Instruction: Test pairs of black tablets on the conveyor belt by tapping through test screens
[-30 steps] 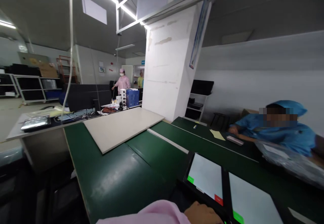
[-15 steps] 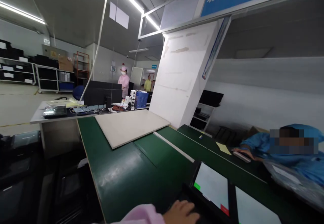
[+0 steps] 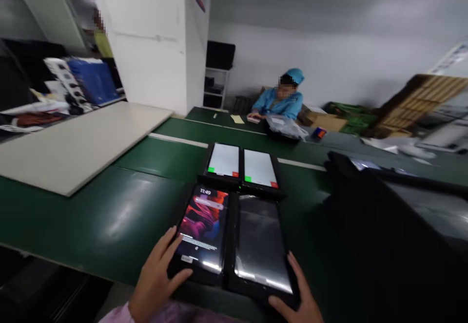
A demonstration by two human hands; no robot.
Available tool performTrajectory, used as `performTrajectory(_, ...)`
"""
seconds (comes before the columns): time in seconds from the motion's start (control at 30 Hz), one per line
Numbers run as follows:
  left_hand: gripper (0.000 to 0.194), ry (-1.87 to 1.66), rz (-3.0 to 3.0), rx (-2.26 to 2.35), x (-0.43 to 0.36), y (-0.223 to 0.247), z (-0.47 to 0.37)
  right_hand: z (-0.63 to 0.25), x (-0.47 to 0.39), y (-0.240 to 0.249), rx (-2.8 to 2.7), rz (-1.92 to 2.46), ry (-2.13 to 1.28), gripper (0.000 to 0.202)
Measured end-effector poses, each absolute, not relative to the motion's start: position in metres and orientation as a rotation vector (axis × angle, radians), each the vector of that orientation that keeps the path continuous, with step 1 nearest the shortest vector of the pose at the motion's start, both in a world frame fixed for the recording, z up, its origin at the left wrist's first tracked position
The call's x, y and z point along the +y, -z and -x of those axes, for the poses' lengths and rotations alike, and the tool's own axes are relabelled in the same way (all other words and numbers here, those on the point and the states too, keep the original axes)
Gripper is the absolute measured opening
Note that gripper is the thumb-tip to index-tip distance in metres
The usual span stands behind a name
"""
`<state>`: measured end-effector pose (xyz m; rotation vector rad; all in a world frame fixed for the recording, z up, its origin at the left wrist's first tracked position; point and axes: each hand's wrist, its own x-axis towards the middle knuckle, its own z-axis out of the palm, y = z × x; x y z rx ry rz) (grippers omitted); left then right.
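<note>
Two tablets lie side by side in a black tray near me: the left tablet [image 3: 203, 228] shows a red and blue lock screen, the right tablet [image 3: 261, 240] is dark. Behind them, another black holder bears two tablets with white screens, a left one [image 3: 224, 160] and a right one [image 3: 260, 168], each with green and red corner marks. My left hand [image 3: 157, 269] grips the tray's left edge, thumb over the near rim. At the near right corner, my right hand [image 3: 300, 296] holds the tray with thumb and fingers apart around it.
The green table [image 3: 91, 216] carries a beige board [image 3: 91, 135] at left. Black trays [image 3: 365, 235] stand at right. Across the table sits a person in blue [image 3: 280, 100], near a yellow paper [image 3: 237, 119] and a plastic-wrapped bundle [image 3: 285, 126]. A white pillar [image 3: 149, 35] rises behind.
The view has swung right and down. Both hands now show at the near tray; before, only one hand in a pink sleeve was in view. The near tablets have come into sight.
</note>
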<state>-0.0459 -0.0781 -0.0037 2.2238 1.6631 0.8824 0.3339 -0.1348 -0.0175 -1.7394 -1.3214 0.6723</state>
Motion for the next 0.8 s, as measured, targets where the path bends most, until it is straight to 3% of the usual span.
performTrajectory(0.13,0.064,-0.953,-2.015,1.611,-0.074,0.002,0.056,-0.334,-0.141,0.033,-1.155,1.678,-0.785,0.093)
performTrajectory(0.33,0.045,-1.179,-1.506,1.666,-0.078,-0.007,0.033,-0.318,-0.146,0.031,-0.813,1.660,-0.822,0.068)
performTrajectory(0.6,0.083,-0.865,-1.520,1.643,-0.048,-0.021,0.038,-0.345,-0.127,0.012,-0.904,1.753,-0.966,0.083)
performTrajectory(0.8,0.075,-0.791,-1.885,1.666,0.018,-0.037,0.028,-0.355,-0.070,0.007,-1.050,1.817,-0.836,0.088)
